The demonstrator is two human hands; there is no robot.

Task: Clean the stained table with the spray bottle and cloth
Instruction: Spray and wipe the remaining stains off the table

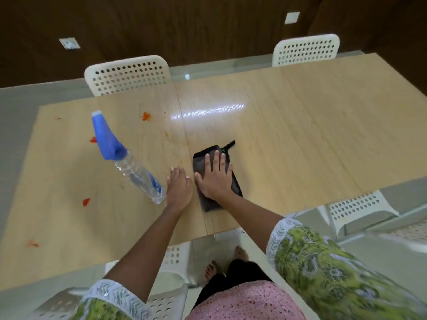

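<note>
On top of the wooden table, near its front edge, the right hand lies flat w/ fingers straight and spread, pressing a dark folded cloth. A thin black strap sticks out of the cloth's far end. Just left of it, the left hand rests on the bare tabletop, fingers relaxed, gripping nothing; its thumb side is close to the base of the spray bottle, contact unclear. Bottle is clear plastic w/ a blue spray head and a blue label; it stands on the table. Contents look clear; liquid level can't be made out. Red stains dot the table's left half, e.g. behind the bottle, left of it and near the front-left corner. White perforated chairs sit along the far side, others at the near side.
</note>
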